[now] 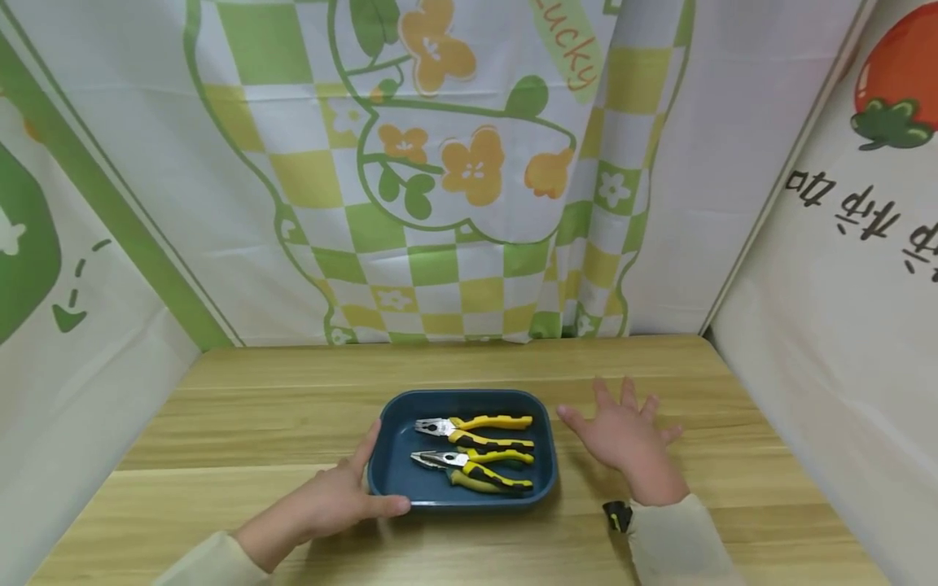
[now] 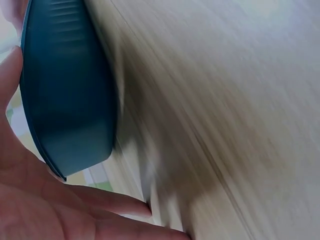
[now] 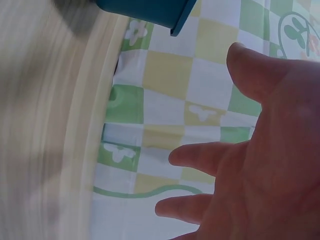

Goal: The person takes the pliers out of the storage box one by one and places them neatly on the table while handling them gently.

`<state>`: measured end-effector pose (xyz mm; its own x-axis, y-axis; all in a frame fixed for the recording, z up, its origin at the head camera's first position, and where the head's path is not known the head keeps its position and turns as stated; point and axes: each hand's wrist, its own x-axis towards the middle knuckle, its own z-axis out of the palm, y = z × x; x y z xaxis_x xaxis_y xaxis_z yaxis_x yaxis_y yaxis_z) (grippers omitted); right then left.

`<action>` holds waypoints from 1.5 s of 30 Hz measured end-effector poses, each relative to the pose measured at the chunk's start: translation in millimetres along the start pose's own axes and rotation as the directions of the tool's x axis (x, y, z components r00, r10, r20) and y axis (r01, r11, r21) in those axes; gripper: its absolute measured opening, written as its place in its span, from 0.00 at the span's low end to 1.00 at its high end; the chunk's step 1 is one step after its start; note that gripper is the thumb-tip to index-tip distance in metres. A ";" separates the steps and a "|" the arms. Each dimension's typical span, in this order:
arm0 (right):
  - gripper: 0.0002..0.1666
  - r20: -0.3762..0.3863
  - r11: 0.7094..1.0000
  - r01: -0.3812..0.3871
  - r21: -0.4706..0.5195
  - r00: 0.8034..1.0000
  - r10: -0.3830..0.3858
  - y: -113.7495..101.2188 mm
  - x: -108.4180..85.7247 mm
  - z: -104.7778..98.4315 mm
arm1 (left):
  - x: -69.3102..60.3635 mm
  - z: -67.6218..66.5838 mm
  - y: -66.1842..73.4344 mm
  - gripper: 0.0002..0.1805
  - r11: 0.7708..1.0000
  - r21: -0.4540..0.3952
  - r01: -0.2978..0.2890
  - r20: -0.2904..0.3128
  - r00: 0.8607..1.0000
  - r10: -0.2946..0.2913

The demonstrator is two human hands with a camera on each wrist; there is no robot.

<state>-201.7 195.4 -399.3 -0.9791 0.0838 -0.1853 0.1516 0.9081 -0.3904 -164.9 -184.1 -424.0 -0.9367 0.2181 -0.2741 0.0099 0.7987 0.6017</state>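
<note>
A dark blue tray (image 1: pixel 392 480) sits on the wooden table in the head view. Inside lie combination pliers (image 1: pixel 440 426) with yellow-and-black handles, and nearer me long-nose pliers (image 1: pixel 454 460) in similar colours. Another handle (image 1: pixel 469 482), duller yellow-green, shows partly beneath them. At the tray's left end is my left hand (image 1: pixel 333 500), its thumb along the near rim and a finger against the left side. The left wrist view shows its other fingers stretched out past the tray wall (image 2: pixel 70 90). My right hand (image 1: pixel 623 435) hovers right of the tray, fingers spread, holding nothing.
Wooden tabletop (image 1: pixel 264 407) surrounds the tray. A checked, flowered curtain (image 1: pixel 469 268) hangs along the back edge, and printed cloth walls (image 1: pixel 828 325) close off both sides. A black strap piece (image 1: pixel 617 515) hangs at the right sleeve.
</note>
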 end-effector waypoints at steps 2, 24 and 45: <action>0.68 0.002 1.000 0.002 -0.001 1.000 -0.002 1.1 0.8 -2.9 | -0.9 1.5 3.1 0.71 1.000 0.008 0.003 -0.004 1.000 -0.003; 0.51 0.370 0.632 0.037 0.774 0.783 -0.500 7.2 31.2 -78.3 | 0.1 9.1 11.7 0.72 0.999 0.037 0.021 -0.003 1.000 -0.021; 0.66 0.759 0.858 -0.094 0.506 0.522 -0.390 -60.9 51.4 -38.3 | -2.1 12.1 12.0 0.72 0.999 0.038 0.032 -0.013 0.999 -0.032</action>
<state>-266.5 160.1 -350.5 -0.4670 -0.6218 -0.6287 0.2910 0.5633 -0.7733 -158.6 -168.2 -425.3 -0.9409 0.1853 -0.2837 -0.0071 0.8263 0.5633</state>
